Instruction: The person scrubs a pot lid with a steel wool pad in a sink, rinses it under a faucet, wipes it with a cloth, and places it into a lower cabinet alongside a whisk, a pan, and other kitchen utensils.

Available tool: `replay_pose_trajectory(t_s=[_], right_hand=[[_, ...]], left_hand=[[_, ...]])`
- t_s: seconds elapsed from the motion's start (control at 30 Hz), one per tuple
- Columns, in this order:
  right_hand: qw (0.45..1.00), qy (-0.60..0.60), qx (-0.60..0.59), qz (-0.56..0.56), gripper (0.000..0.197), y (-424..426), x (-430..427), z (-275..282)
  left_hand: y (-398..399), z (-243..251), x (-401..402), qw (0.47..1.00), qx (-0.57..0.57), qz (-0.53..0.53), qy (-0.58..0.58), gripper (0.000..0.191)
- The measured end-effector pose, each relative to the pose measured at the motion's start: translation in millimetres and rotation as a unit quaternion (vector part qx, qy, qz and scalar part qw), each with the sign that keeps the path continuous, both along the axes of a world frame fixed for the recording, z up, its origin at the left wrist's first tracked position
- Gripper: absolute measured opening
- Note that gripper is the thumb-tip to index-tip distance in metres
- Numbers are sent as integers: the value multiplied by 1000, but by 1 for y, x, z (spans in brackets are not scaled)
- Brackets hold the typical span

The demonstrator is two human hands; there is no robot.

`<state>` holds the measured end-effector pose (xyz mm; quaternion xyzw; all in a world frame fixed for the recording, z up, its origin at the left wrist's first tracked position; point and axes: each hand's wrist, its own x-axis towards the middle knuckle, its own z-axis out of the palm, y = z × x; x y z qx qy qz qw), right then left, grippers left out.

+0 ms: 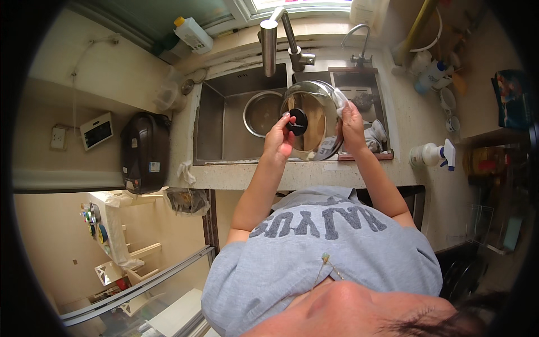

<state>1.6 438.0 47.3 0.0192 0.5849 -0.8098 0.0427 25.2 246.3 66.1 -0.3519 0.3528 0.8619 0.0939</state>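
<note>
Over the double sink I hold up a clear glass pot lid (316, 122) with a metal rim. My left hand (280, 137) grips its black knob (298, 122). At the lid's right edge my right hand (352, 126) presses a white tissue or cloth (341, 99) against the rim. Behind and left of the lid, a round stainless steel pan (259, 116) sits in the left basin (217, 122); the lid hides its right side. A grey cloth (374, 135) lies at the right basin, below a scouring pad (363, 101).
Above the sink rise a large faucet (269, 46) and a thin curved tap (358, 42). A dark rice cooker (145, 151) stands on the left counter. A white spray bottle (429, 154) lies or stands at right. A white bottle with a yellow cap (193, 36) is on the sill.
</note>
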Motion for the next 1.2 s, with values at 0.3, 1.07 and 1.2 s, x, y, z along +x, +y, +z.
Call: replay_pose_trajectory(t_s=[0.3, 1.07, 1.2], right_hand=[[765, 274, 583, -24, 48, -30, 63, -28], [747, 404, 527, 21, 33, -51, 21, 6], [920, 189, 327, 107, 36, -41, -14, 26]], left_hand=[[16, -1, 5, 999, -15, 48, -17, 13], [18, 24, 34, 670, -705, -98, 214, 30], [20, 40, 45, 549, -774, -137, 285, 28]])
